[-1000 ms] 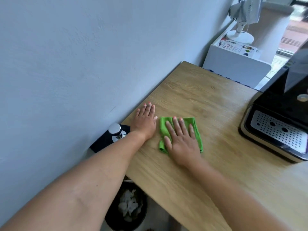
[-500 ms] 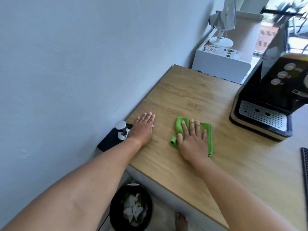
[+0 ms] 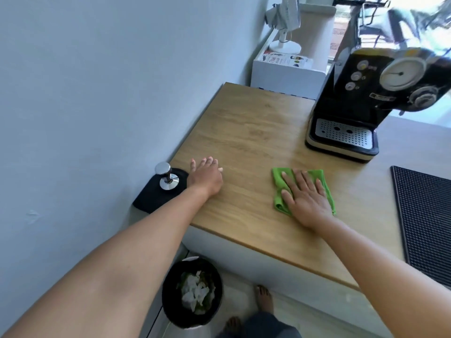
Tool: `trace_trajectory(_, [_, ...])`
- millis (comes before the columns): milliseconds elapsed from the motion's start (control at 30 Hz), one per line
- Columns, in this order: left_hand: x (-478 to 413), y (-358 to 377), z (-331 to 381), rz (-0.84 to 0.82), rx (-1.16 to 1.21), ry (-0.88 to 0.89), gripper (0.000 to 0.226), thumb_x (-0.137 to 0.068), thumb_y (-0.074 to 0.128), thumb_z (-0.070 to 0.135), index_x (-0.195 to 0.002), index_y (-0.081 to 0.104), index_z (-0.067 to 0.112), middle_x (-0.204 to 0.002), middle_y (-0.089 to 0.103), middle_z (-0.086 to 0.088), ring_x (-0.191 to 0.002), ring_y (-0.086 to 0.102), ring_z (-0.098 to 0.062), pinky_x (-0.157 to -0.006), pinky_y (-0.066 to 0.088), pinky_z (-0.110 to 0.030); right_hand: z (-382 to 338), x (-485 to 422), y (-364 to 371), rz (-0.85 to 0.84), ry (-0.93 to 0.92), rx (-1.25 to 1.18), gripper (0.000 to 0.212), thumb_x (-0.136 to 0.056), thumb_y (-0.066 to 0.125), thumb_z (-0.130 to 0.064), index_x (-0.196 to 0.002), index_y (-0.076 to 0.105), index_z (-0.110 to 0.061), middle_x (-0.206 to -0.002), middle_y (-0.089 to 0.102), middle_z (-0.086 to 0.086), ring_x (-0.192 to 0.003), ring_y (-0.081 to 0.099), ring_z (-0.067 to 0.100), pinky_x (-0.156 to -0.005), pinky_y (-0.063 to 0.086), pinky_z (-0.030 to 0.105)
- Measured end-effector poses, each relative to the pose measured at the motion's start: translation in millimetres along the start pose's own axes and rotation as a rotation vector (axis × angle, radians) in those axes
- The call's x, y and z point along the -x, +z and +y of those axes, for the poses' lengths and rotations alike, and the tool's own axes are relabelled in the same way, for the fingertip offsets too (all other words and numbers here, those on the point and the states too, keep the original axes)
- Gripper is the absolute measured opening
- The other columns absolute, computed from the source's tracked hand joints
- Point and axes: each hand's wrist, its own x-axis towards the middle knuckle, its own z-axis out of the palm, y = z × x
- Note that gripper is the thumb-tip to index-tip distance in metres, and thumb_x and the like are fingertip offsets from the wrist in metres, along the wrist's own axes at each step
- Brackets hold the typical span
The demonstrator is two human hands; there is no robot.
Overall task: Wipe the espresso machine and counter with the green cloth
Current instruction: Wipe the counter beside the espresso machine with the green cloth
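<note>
The folded green cloth point(image 3: 278, 189) lies flat on the wooden counter point(image 3: 249, 132). My right hand point(image 3: 305, 198) presses on it with straight, spread fingers and covers most of it. My left hand point(image 3: 206, 176) rests flat on the counter near its left end, well apart from the cloth. The black espresso machine point(image 3: 361, 98) stands at the back right with its perforated steel drip tray point(image 3: 341, 135) facing me, some way beyond the cloth.
A steel tamper point(image 3: 167, 176) stands on a black mat point(image 3: 153, 193) just left of my left hand. A black ribbed bar mat point(image 3: 424, 220) lies at the right. On the floor below sits a black bin point(image 3: 192, 293) of crumpled paper. A white cabinet point(image 3: 288, 74) stands behind the counter.
My right hand has slid the green cloth to the right along the counter, away from my left hand. The left hand has stayed put. The view has tilted up, showing more of the machine.
</note>
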Motion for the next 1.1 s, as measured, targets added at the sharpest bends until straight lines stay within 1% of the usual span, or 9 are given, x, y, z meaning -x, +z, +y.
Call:
trace_trajectory(100, [13,9,37,0.05,0.031,0.068,0.051,-0.104,0.019,0.031,-0.152,0.022,0.012,-0.161,0.017,-0.003,-0.15,0.007,-0.02,-0.12,-0.002,-0.046,-36,-5,7,-0.008,0.078,-0.042,0.064,-0.099,0.012,-0.058,-0.156,-0.005,-0.033,-0.164,-0.015,-0.003,-0.15,-0.017,0.018,-0.12,-0.012,0.047])
trace_trajectory(233, [16,24,74,0.092,0.128,0.113,0.05,-0.103,0.024,0.031,-0.152,0.025,0.018,-0.162,0.01,-0.007,-0.15,0.003,-0.023,-0.121,0.0,-0.042,-58,55,25,0.009,-0.267,-0.002,0.062,-0.099,0.008,-0.058,-0.156,-0.004,-0.035,-0.164,-0.013,-0.005,-0.15,-0.017,0.016,-0.121,-0.008,0.047])
trace_trajectory(333, [12,31,96,0.139,0.156,0.143,0.049,-0.103,0.025,0.03,-0.151,0.026,0.019,-0.162,0.008,-0.009,-0.15,0.003,-0.024,-0.121,0.002,-0.041,-18,116,43,0.045,-0.357,0.058,0.061,-0.1,0.011,-0.059,-0.156,0.014,-0.035,-0.164,0.006,-0.004,-0.152,0.002,0.021,-0.118,0.003,0.045])
trace_trajectory(433, [8,36,118,0.118,0.132,0.195,0.051,-0.104,0.023,0.031,-0.153,0.021,0.019,-0.163,0.004,-0.009,-0.15,-0.001,-0.024,-0.122,0.001,-0.042,53,147,47,0.071,-0.202,0.063,0.059,-0.099,0.013,-0.061,-0.155,0.013,-0.041,-0.164,0.005,-0.008,-0.152,0.006,0.018,-0.118,0.005,0.042])
trace_trajectory(533, [8,45,141,0.078,0.101,0.244,0.053,-0.103,0.019,0.034,-0.154,0.015,0.018,-0.163,0.0,-0.009,-0.15,-0.005,-0.025,-0.122,-0.001,-0.043,103,127,33,0.097,0.101,0.003,0.073,-0.086,-0.011,-0.073,-0.153,0.0,-0.046,-0.162,-0.013,-0.014,-0.151,-0.01,0.012,-0.122,-0.003,0.039])
trace_trajectory(667, [10,62,167,0.132,-0.005,0.258,0.056,-0.102,0.016,0.039,-0.154,0.012,0.018,-0.162,0.003,-0.012,-0.15,-0.004,-0.029,-0.121,-0.003,-0.046,93,64,17,0.096,0.38,-0.082,0.068,-0.095,0.007,-0.063,-0.156,-0.005,-0.034,-0.162,-0.021,-0.007,-0.149,-0.022,0.014,-0.121,-0.01,0.045])
trace_trajectory(833, [3,71,175,0.203,-0.026,0.229,0.054,-0.1,0.023,0.038,-0.152,0.022,0.021,-0.161,0.014,-0.009,-0.149,0.006,-0.028,-0.121,0.004,-0.046,45,84,30,0.107,0.065,-0.095,0.066,-0.098,0.015,-0.058,-0.157,0.0,-0.033,-0.164,-0.014,-0.007,-0.149,-0.021,0.015,-0.119,-0.014,0.043])
trace_trajectory(933, [4,73,174,0.219,-0.017,0.233,0.054,-0.1,0.023,0.038,-0.152,0.023,0.022,-0.161,0.014,-0.008,-0.149,0.006,-0.028,-0.121,0.004,-0.046,55,136,47,0.126,-0.089,-0.05,0.063,-0.099,0.016,-0.061,-0.156,0.012,-0.035,-0.165,0.001,-0.007,-0.152,-0.006,0.017,-0.118,-0.004,0.042])
trace_trajectory(1100, [8,72,173,0.21,-0.014,0.253,0.057,-0.1,0.013,0.04,-0.154,0.012,0.023,-0.162,0.007,-0.007,-0.15,0.0,-0.026,-0.121,0.004,-0.046,117,126,32,0.114,0.163,-0.043,0.07,-0.09,0.002,-0.071,-0.154,0.001,-0.043,-0.163,-0.014,-0.012,-0.15,-0.015,0.012,-0.121,-0.007,0.041])
